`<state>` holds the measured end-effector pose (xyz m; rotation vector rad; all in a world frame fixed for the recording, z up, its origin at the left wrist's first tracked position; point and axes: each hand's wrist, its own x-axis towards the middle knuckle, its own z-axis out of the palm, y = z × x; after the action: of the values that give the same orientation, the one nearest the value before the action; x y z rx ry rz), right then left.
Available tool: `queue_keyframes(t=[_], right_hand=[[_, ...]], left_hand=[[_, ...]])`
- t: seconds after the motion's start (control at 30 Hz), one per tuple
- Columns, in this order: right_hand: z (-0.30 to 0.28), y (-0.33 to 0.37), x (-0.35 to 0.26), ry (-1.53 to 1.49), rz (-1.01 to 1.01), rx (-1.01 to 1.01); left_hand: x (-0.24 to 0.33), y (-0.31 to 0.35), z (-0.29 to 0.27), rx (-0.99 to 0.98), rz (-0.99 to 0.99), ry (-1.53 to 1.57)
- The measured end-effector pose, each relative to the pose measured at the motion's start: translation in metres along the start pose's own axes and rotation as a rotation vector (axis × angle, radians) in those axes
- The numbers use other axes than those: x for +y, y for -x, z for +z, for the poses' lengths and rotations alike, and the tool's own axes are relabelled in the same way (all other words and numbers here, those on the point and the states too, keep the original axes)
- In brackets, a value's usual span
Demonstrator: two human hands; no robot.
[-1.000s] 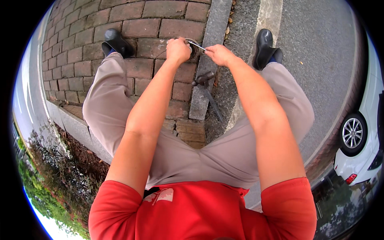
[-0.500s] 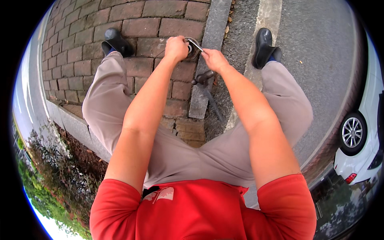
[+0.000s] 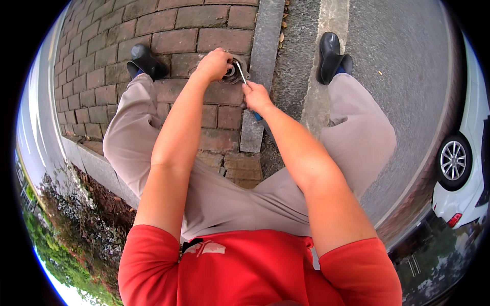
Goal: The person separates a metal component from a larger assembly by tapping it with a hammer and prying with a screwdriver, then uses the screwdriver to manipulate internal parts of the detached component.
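A slim, shiny metal tool [image 3: 242, 73] is gripped in my right hand [image 3: 256, 96]. Its blue handle end [image 3: 258, 117] shows below the palm, and its tip lies at a round metal fitting [image 3: 232, 76] set in the brick paving beside the kerb. The tool's exact kind is unclear. My left hand [image 3: 213, 66] is at the fitting's left edge with its fingers curled down. Whatever those fingers hold, if anything, is hidden. A hammer lies below my right hand on the kerb; its dark handle [image 3: 269, 133] is visible, while my hand and forearm hide most of its head.
A pale stone kerb strip [image 3: 266, 46] divides the brick paving [image 3: 176, 41] from the grey asphalt [image 3: 393, 76]. My dark shoes stand either side of the fitting. Shrubs [image 3: 81, 224] grow at lower left, and a white car [image 3: 459, 176] is on the right.
My right hand has moved down and left, turning the tool more upright, and its blue handle end now shows. My left hand has shifted slightly left, uncovering more of the fitting.
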<state>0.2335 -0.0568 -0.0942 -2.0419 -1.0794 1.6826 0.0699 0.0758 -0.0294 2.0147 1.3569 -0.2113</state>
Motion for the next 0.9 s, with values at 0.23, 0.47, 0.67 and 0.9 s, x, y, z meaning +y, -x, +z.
queue_keyframes(t=[0.23, 0.47, 0.67, 0.9], right_hand=[[-0.079, 0.023, -0.064, 0.590, -0.016, -0.192], [-0.098, 0.024, -0.062, 0.790, -0.115, -0.333], [-0.096, 0.034, -0.059, 0.776, -0.160, -0.302], [-0.081, 0.031, -0.071, 0.795, -0.103, -0.218]], left_hand=[[-0.012, 0.019, -0.001, -0.078, 0.206, -0.150], [0.029, 0.035, 0.009, 0.047, 0.058, -0.282], [0.030, 0.055, 0.025, 0.208, -0.097, -0.159], [0.039, 0.060, 0.024, 0.245, -0.239, -0.304]])
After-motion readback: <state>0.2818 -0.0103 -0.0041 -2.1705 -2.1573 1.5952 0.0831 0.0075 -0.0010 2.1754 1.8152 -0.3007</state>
